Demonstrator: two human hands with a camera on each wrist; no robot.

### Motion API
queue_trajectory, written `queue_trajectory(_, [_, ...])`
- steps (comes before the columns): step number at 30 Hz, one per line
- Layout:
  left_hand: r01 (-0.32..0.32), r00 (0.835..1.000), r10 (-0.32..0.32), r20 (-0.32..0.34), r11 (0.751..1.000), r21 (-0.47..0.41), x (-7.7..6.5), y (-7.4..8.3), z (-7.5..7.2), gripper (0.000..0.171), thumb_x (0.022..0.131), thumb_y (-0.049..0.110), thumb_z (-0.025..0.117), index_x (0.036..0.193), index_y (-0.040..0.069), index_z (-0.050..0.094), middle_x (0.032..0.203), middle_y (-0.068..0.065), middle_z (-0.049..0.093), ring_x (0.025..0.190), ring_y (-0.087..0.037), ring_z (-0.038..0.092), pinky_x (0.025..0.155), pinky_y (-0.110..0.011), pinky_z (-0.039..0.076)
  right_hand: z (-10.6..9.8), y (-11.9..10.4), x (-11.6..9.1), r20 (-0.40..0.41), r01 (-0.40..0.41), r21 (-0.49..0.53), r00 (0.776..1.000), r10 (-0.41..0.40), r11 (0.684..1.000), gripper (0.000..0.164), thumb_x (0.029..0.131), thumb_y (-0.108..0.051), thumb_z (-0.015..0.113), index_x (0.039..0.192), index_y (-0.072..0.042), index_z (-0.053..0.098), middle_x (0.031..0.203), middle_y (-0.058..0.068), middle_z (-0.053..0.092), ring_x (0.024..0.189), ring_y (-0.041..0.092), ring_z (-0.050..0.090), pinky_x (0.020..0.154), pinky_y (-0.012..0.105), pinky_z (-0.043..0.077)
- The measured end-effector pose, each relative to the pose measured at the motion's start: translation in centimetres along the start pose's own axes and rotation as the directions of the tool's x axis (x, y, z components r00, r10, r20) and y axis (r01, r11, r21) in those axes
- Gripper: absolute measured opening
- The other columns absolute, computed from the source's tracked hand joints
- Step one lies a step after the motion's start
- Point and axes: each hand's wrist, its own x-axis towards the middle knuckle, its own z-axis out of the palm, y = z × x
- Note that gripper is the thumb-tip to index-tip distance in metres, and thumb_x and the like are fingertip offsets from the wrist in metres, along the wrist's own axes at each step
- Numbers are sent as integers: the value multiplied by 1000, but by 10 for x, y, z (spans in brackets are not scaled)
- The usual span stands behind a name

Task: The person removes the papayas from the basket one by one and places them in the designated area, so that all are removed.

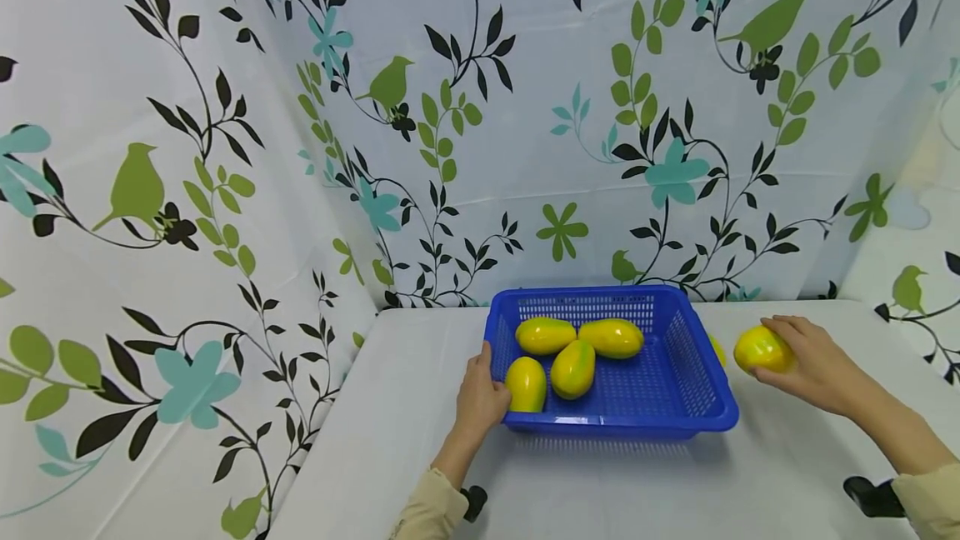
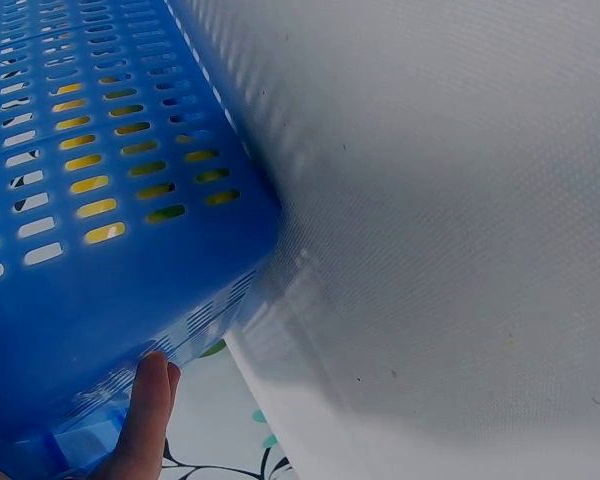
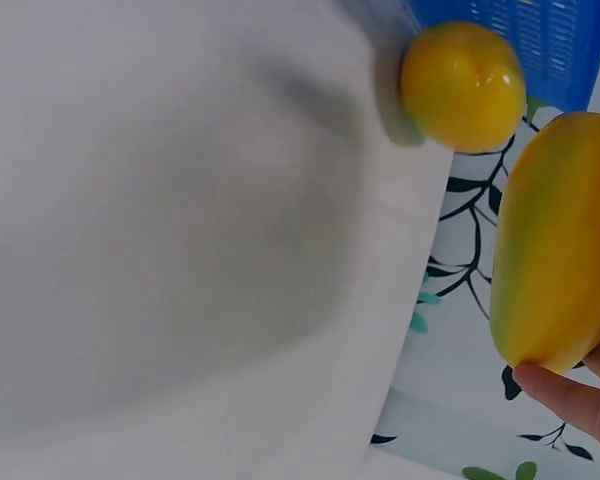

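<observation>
Nearest the camera were my beige sleeves, the left sleeve (image 1: 431,510) and the right sleeve (image 1: 930,500), with a black object beside each wrist. Just past them, my left hand (image 1: 480,394) gripped the left rim of the blue basket (image 1: 652,390), a finger reaching against its outer wall. My right hand (image 1: 813,361) held a smooth yellow fruit (image 1: 763,348), tinged green, clear of the basket's right side, thumb and fingers spread around it. The basket stood upright on the white table (image 1: 600,494). Inside it, toward the left, were four more: the front fruit (image 1: 527,386) by my left hand, the middle fruit (image 1: 573,369), and two rear fruits (image 1: 545,335) lying end to end behind it. Another, the outside fruit (image 3: 463,87), sat on the table just beside the basket's right wall, mostly hidden in the head view. Farthest off hung the patterned cloth (image 1: 517,215), with leaves, birds and flowers.
</observation>
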Motion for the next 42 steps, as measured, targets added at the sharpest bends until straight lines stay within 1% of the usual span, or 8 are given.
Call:
queue_trajectory(8, [1,1000,-1,1,1000,-20,-2,-2,-1,71,82,-3,55,149,-7,33,136,-32,47,121,-44,54,102,-56,42,1,26,-19,10,-59,-10,998,59,998,71,75,-25,83,123,16,49,119,40,45,98,56,47,77,68,44])
queue_trajectory(15, [1,1000,-1,-7,1000,-15,0,-1,-1,70,83,-2,54,149,-6,33,137,-31,47,121,-43,54,102,-56,42,7,39,-31,80,-110,-6,991,110,994,73,77,-28,82,124,17,49,119,42,45,100,58,46,80,70,41])
queue_trajectory(19, [8,1000,-8,0,1000,-9,0,-2,-1,69,84,-2,54,150,-6,33,137,-30,47,122,-43,53,102,-55,42,13,41,-36,132,-133,9,983,131,991,74,78,-29,81,125,17,48,120,43,45,102,59,45,83,72,40])
queue_trajectory(25, [7,1000,-7,7,1000,-23,0,-2,-1,70,84,-2,55,150,-6,33,139,-30,46,123,-43,52,102,-56,42,17,42,-37,172,-140,-8,975,140,990,76,79,-32,80,126,17,48,120,44,45,103,59,46,84,72,40])
queue_trajectory(29, [8,1000,-8,9,1000,-15,1,-1,-1,71,83,-2,55,150,-6,33,138,-30,47,123,-43,53,102,-56,42,18,43,-37,201,-155,-16,967,155,988,77,80,-34,80,127,18,47,120,45,44,104,59,45,85,72,39])
queue_trajectory(34, [10,1000,-10,10,1000,-8,3,-1,0,70,84,-2,55,150,-5,33,138,-30,47,123,-43,53,102,-56,42,21,43,-36,198,-156,-22,967,157,987,78,80,-35,80,127,17,47,120,44,44,104,59,45,85,72,40])
queue_trajectory(39, [18,1000,-18,14,1000,-1,2,-1,2,71,84,-1,55,151,-4,32,139,-29,47,123,-42,53,102,-55,43,24,43,-37,196,-140,-5,971,138,990,76,81,-36,78,128,16,47,121,44,43,105,59,44,85,74,38])
queue_trajectory(42, [14,1000,-14,12,1000,2,2,-1,1,70,85,-1,55,151,-4,32,139,-29,47,122,-42,53,102,-55,43,26,42,-37,213,-142,-2,967,140,990,77,82,-39,76,130,14,46,123,45,40,106,61,42,86,76,37])
